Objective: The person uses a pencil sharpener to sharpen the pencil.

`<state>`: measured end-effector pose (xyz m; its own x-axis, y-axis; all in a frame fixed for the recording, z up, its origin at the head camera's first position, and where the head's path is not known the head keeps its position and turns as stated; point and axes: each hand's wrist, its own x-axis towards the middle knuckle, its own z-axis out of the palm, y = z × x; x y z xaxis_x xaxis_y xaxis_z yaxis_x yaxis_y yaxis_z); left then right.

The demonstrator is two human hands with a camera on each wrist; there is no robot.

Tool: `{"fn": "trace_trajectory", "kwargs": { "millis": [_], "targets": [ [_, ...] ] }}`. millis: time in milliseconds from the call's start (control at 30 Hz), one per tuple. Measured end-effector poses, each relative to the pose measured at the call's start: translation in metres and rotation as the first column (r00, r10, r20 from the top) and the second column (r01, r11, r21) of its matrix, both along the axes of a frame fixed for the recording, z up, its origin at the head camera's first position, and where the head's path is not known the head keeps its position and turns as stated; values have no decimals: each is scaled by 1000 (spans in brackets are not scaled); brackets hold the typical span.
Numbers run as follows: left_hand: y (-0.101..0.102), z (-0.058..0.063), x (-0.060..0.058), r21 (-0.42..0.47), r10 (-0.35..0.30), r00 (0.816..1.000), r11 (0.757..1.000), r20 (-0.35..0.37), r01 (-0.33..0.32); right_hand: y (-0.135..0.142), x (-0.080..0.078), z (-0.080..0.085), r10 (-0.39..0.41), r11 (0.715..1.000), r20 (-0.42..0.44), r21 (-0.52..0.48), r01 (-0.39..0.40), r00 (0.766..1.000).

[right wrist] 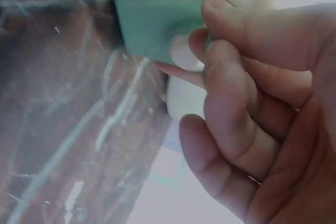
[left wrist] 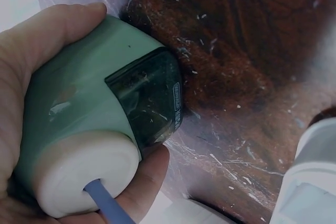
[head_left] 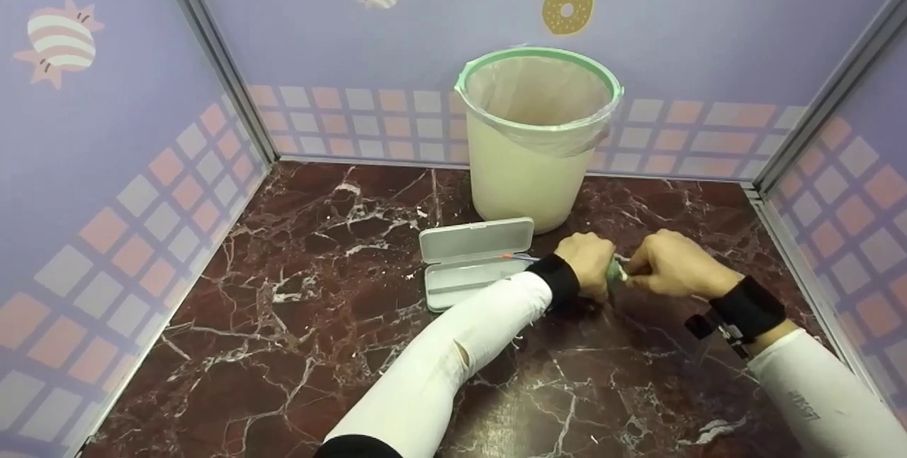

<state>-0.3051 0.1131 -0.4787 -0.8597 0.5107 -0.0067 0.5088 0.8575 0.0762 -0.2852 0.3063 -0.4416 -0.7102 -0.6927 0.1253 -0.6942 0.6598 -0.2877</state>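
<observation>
The person's left hand (head_left: 589, 264) is curled around a green pencil sharpener (left wrist: 79, 95); in the left wrist view the thumb lies along its 11 o'clock side and a fingertip supports its 5 o'clock side. In the head view, the sharpener is at the 3 o'clock side of this hand, between both hands. Its round white face (left wrist: 86, 163) is toward 7 o'clock in the left wrist view, and its dark window (left wrist: 149, 95) is toward 3 o'clock. A blue-violet pencil (left wrist: 108, 203) sits in the hole of this face. At 3 o'clock from the left hand, the right hand (head_left: 682, 266) pinches the pencil between closed thumb and forefinger, which mostly hide the pinched part.

At 9 o'clock from the left hand, a white case (head_left: 475, 242) lies open, with a grey strip (head_left: 460, 285) in its tray. A thin orange-tipped stick (head_left: 519, 257) shows at its 2 o'clock end; whether it is inside is not clear. At 11 o'clock stands a cream bin (head_left: 521, 178), lined with a clear plastic bag (head_left: 560, 140) folded over the rim
</observation>
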Motion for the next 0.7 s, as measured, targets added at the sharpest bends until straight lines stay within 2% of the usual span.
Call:
{"fn": "trace_trajectory", "kwargs": {
  "millis": [133, 467, 600, 700],
  "targets": [
    [-1, 3, 1, -1, -10, 1000, 1000, -18, 10, 1, -1, 8, -61, 998, -11, 25, 61, 998],
    [-9, 0, 0, 4, -28, 999, 1000, -17, 28, -7, 0, 17, -98, 992, -60, 74, 102, 993],
    [-6, 0, -1, -4, -21, 999, 1000, -29, 21, -6, -11, 11, -164, 984, -132, 49, 171, 978],
    [-2, 0, 0, -3, -23, 999, 1000, -30, 23, -3, -24, -2, -219, 974, -135, 30, 225, 966]
  ]
}}
